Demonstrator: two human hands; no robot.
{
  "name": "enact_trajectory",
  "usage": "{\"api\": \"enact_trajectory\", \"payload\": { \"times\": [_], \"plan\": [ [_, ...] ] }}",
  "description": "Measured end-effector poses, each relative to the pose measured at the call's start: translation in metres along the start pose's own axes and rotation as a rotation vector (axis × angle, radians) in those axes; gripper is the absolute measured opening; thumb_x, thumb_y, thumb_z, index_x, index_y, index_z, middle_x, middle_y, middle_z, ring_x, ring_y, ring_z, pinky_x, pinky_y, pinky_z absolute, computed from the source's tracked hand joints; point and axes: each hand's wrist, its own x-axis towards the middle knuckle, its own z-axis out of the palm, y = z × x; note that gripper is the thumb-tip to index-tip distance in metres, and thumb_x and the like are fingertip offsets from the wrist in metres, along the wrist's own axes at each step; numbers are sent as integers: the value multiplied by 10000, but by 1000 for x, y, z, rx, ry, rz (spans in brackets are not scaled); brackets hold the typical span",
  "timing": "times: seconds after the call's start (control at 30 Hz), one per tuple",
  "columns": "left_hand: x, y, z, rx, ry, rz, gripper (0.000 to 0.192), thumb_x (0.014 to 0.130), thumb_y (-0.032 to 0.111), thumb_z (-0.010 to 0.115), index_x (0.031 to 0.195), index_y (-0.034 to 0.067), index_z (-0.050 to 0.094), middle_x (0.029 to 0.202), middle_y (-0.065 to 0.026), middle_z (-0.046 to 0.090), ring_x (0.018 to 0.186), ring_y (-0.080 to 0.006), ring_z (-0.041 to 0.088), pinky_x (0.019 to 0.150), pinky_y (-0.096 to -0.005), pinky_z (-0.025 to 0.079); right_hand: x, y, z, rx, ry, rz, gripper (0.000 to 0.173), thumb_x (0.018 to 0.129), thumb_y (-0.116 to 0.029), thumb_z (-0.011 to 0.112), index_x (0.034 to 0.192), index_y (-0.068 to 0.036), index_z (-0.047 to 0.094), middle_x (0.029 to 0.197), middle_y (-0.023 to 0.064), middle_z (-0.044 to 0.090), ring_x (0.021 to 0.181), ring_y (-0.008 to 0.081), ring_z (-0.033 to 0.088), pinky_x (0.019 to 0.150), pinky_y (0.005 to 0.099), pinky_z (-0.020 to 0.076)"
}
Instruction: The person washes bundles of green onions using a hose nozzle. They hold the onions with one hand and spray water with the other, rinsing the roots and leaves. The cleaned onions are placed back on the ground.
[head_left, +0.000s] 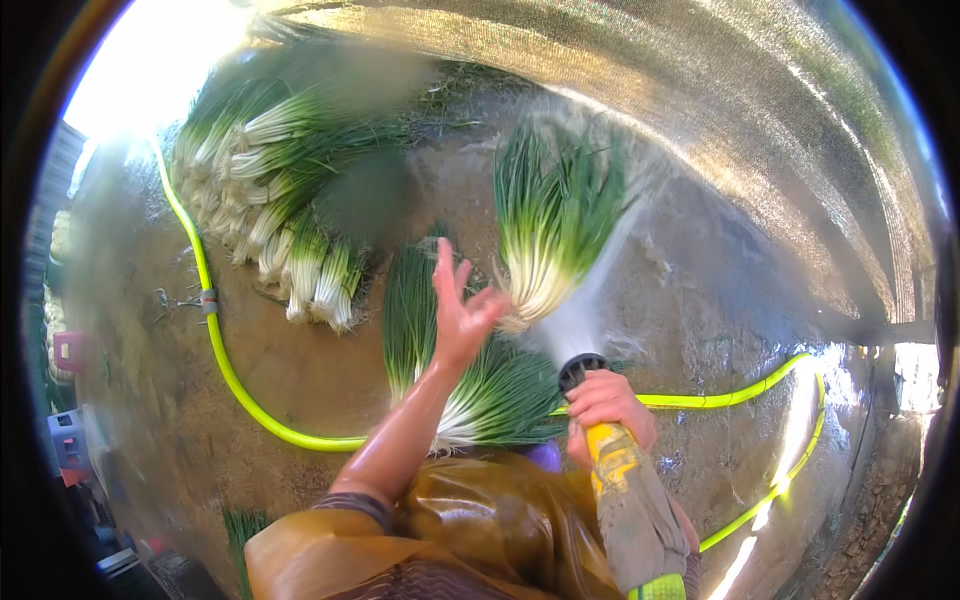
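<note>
My right hand (611, 412) grips a hose spray nozzle (582, 369) with a worn yellow and grey body, and water sprays forward from its black head. Just ahead, the spray passes a bunch of green onions (551, 232) with white root ends towards me. Beside those roots, my left hand (471, 304) is raised with its fingers spread; whether a fingertip touches the bunch cannot be told. Below and behind my left forearm, more green onions (487, 405) lie fanned out near my brown waterproof apron (495, 502).
A large pile of green onion bunches (285, 165) lies at the upper left. A bright yellow-green hose (232, 382) curves across the wet ground. Mesh netting (750, 135) borders the upper right. Plastic crates (69, 442) stand at the far left.
</note>
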Motion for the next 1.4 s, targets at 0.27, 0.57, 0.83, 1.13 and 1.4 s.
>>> {"api": "enact_trajectory", "payload": {
  "times": [0.27, 0.57, 0.83, 1.13, 1.4],
  "plan": [
    [-30, -229, 2, -350, -67, -946, 277, 966, 164, 665, 1218, 54, 633, 1034, -108, 723, 739, -175, 642, 620, -327, 542, 2, -3, 2, 77, -161, 57, 228, 736, -132, 840, 865, -122, 653, 852, 62, 718, 866, 271, 732, 899, 460, 554],
    [94, -211, 78, 808, -135, -52, 244, 826, 160, 729, 1026, 50, 642, 1089, -166, 671, 1018, -369, 645, 885, -449, 522, 23, 21, -89, -499, 62, -22, 214, 736, -122, 802, 799, -79, 602, 758, 81, 670, 739, 287, 690, 773, 454, 568],
    [167, -269, 215, 1185, -227, 344, 380, 909, 347, 690, 1239, 167, 640, 1444, -227, 521, 1232, -426, 515, 994, -536, 446, 28, 57, -113, -563, -29, 198, 209, 724, -53, 753, 849, -82, 588, 799, 91, 674, 794, 306, 699, 864, 518, 558],
    [210, -289, 206, 904, -238, 47, 475, 853, 158, 708, 1318, 156, 613, 1255, -220, 612, 1146, -364, 617, 1032, -509, 450, 7, 71, -128, -550, 5, 287, 207, 734, -38, 742, 861, -85, 584, 833, 89, 681, 816, 303, 695, 909, 543, 542],
    [61, -240, 100, -601, -180, -860, 367, 902, -68, 609, 1264, -6, 621, 1187, -149, 684, 1083, -277, 685, 984, -437, 579, 33, 75, -31, 26, -42, 197, 222, 718, -88, 810, 891, -98, 672, 896, 86, 726, 941, 312, 721, 974, 496, 526]
  ]
}}
